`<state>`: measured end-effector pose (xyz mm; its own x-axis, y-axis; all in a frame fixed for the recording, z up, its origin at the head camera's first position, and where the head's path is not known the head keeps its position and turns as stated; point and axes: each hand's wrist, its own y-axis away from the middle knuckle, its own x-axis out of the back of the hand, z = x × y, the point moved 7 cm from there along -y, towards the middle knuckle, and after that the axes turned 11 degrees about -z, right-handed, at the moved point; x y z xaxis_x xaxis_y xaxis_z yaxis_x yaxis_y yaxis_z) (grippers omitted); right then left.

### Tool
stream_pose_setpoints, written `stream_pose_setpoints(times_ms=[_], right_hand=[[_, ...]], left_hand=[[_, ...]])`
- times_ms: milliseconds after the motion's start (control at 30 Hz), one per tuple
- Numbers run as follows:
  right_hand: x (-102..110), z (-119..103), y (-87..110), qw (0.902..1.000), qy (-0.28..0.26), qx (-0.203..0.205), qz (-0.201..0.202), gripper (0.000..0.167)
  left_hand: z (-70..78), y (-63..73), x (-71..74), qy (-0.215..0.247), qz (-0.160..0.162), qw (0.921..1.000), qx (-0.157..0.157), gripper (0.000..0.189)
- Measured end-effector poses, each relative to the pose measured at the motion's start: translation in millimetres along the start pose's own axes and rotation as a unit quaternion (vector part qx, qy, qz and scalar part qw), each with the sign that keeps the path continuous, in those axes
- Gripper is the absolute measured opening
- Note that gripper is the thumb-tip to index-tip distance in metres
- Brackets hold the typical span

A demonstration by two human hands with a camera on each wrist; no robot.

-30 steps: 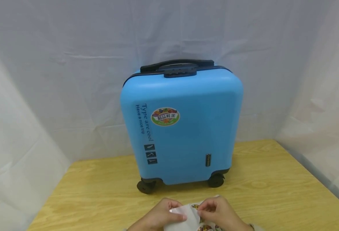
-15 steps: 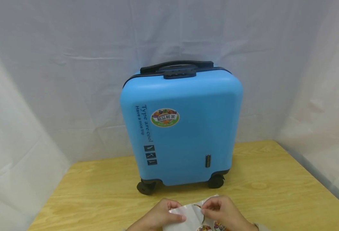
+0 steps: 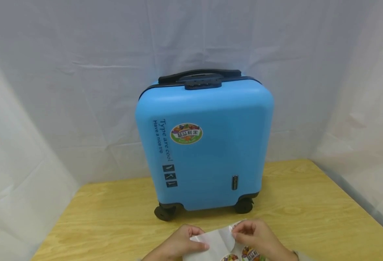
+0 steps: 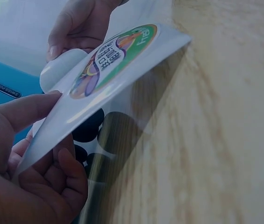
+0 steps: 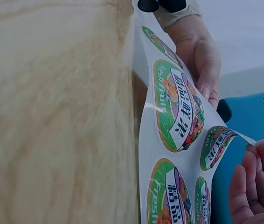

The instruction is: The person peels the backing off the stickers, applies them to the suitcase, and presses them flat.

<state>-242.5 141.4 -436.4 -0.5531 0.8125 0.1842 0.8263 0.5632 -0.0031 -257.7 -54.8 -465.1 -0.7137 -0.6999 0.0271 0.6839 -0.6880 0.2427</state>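
Note:
A white sheet of oval fruit stickers (image 3: pixel 212 246) is held up close in front of the suitcase (image 3: pixel 230 137). My left hand (image 3: pixel 181 242) grips the sheet's left part, thumb on top and fingers underneath. At the sheet's far edge, my right hand (image 3: pixel 260 239) pinches the rim of one sticker (image 5: pixel 218 147) between thumb and forefinger. That sticker bends up, partly lifted off its backing, and its pale underside (image 4: pixel 62 69) shows in the left wrist view. Other stickers, such as a green-rimmed one (image 5: pixel 178 105), lie flat on the sheet.
The blue suitcase stands upright on its black wheels (image 3: pixel 243 205) behind the hands. One oval sticker (image 3: pixel 186 133) is on its front, beside printed lettering (image 3: pixel 162 139). Under it is a wood-grain table (image 3: pixel 113 210), with white cloth (image 3: pixel 80 72) hanging around the back and sides.
The right hand has moved to the right, bending the pinched sticker back so more of its pale underside shows. The left hand has stayed nearly in place on the sheet.

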Motion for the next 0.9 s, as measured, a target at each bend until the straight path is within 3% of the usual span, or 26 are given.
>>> stream_pose_setpoints(times_ms=[233, 467, 733, 900], right_hand=[[4, -2, 0.3, 1.0000, 0.009, 0.001, 0.002, 0.027], [7, -5, 1.6, 0.9998, 0.012, 0.013, 0.000, 0.027], [12, -6, 2.3, 0.9994, -0.034, 0.005, 0.000, 0.030], [13, -8, 4.0, 0.9995, -0.019, 0.025, 0.000, 0.029]], left_hand=[[-1.0, 0.2, 0.9, -0.012, 0.011, 0.9999, 0.001, 0.017], [-0.9, 1.1, 1.7, -0.006, 0.000, 1.0000, 0.003, 0.017], [-1.7, 2.4, 4.1, -0.004, 0.006, 1.0000, 0.005, 0.018], [-2.9, 4.1, 5.0, -0.006, 0.009, 0.9999, 0.007, 0.018]])
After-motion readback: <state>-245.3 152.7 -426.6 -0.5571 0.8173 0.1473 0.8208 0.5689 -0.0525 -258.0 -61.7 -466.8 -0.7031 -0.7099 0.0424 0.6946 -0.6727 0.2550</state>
